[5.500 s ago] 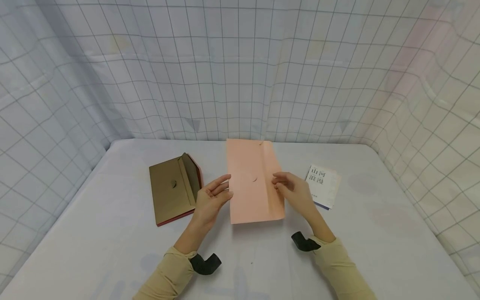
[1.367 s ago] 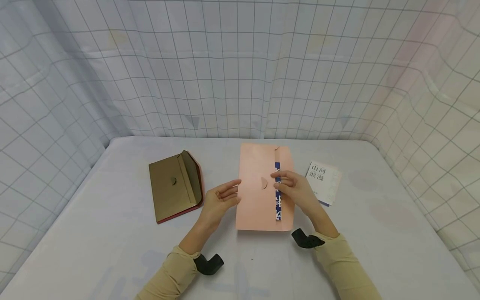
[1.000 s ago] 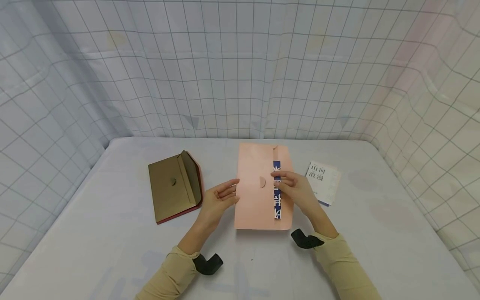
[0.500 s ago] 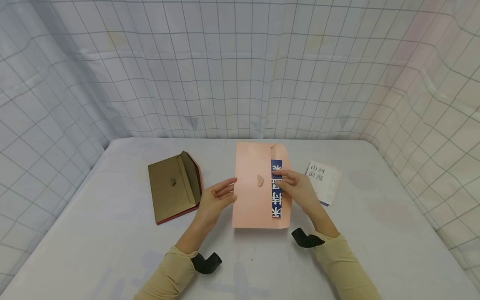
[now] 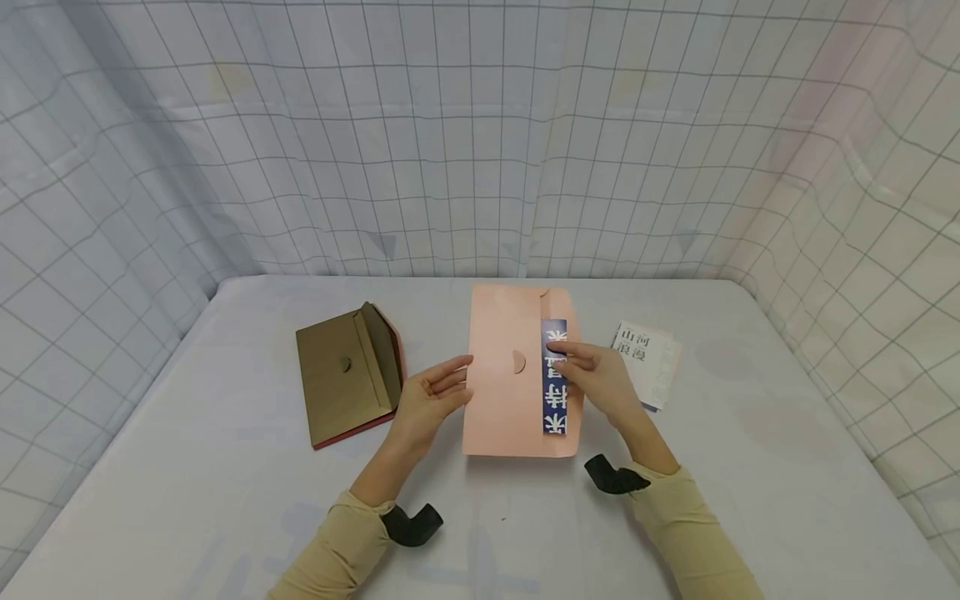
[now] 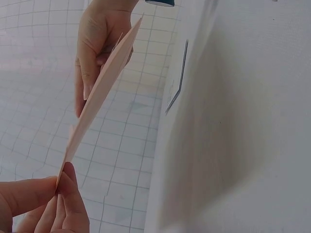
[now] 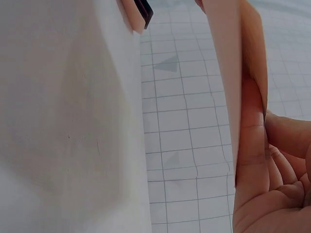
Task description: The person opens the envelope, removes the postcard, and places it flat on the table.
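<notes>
A pink paper envelope (image 5: pixel 498 392) with a half-round slit is held up off the table in the middle of the head view. My left hand (image 5: pixel 427 408) pinches its left edge between thumb and fingers, as the left wrist view also shows. From the envelope's right-hand opening sticks a blue card (image 5: pixel 554 404) with large white characters, the rest of it hidden inside. My right hand (image 5: pixel 603 382) pinches this card. In the right wrist view one finger lies behind the paper, with the thumb in front.
On the left lies a gold-brown envelope (image 5: pixel 337 375) with its flap raised and red edges. White cards (image 5: pixel 647 367) with dark characters lie at the right, partly behind my right hand. Gridded white curtains (image 5: pixel 480 150) enclose the white table (image 5: pixel 225 467).
The blue card has come out rightward from the envelope, its strip growing wider; earliest, none of it showed. The envelope has shifted slightly left with my left hand over the last second.
</notes>
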`<state>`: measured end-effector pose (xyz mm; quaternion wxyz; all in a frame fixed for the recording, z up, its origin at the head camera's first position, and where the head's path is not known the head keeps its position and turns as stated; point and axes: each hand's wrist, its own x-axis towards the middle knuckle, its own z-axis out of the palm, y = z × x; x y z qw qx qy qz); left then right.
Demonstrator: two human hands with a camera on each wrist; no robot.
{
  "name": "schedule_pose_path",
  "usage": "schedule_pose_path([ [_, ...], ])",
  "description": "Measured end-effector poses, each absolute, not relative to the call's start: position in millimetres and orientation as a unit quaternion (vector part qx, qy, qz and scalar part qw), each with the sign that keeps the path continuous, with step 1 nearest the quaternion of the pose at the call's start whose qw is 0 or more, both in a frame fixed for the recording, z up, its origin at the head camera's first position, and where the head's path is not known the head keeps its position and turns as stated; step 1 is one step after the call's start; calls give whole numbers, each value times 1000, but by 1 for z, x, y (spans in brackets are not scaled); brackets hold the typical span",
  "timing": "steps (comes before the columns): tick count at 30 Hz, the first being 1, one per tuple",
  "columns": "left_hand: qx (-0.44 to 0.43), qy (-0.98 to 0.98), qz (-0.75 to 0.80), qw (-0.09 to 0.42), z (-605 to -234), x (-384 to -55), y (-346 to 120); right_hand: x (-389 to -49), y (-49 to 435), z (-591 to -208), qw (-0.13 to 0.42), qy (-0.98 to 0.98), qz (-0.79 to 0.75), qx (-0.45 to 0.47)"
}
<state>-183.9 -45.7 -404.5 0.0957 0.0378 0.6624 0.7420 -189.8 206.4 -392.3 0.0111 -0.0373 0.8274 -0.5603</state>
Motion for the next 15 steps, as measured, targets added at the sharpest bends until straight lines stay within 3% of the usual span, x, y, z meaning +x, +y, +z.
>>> schedule_pose_path([
  [15, 35, 677, 727, 104, -401, -187, -51, -189, 209, -389, 1, 842, -537, -48],
])
